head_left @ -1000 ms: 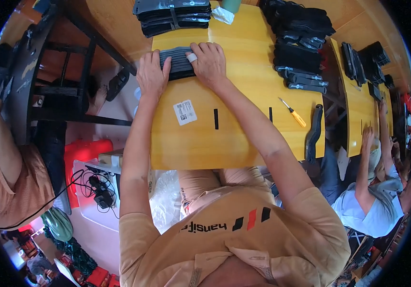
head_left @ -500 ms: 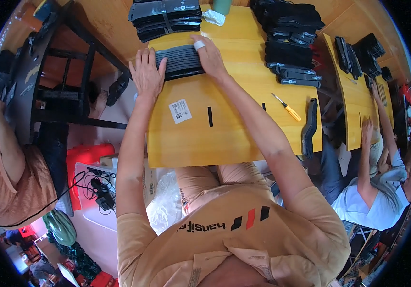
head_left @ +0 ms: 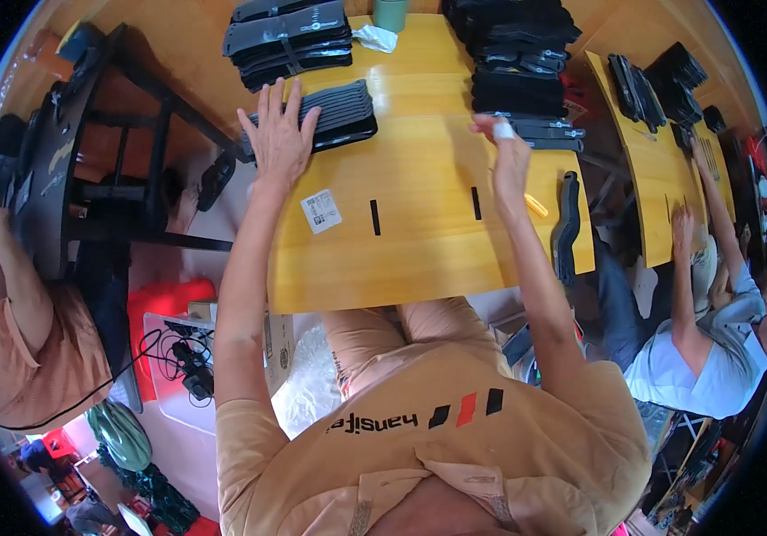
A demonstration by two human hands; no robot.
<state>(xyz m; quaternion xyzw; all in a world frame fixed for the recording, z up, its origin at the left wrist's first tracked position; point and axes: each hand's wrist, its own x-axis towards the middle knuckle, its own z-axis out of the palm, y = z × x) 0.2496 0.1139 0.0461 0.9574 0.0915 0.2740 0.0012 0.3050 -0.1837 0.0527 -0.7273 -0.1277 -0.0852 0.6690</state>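
My left hand lies with fingers spread over the left end of a low stack of dark grey and black strap-like pieces. The stack is slightly fanned, its ribbed edges showing. My right hand is over the right side of the table, close to a pile of black straps. A white wrap circles one of its fingers. Those fingers are loosely bent and apart, with nothing visible in them. Below the right wrist shows the orange handle of a screwdriver; its shaft is hidden behind the arm.
On the yellow table are a white label, two short black strips and a curved black strap. A banded bundle, crumpled white tissue and green cup stand at the back. People work at tables on both sides.
My right hand has left the right end of the stack and moved right, towards the black piles. My left hand stays on the stack, which now sits askew. The view has shifted slightly.
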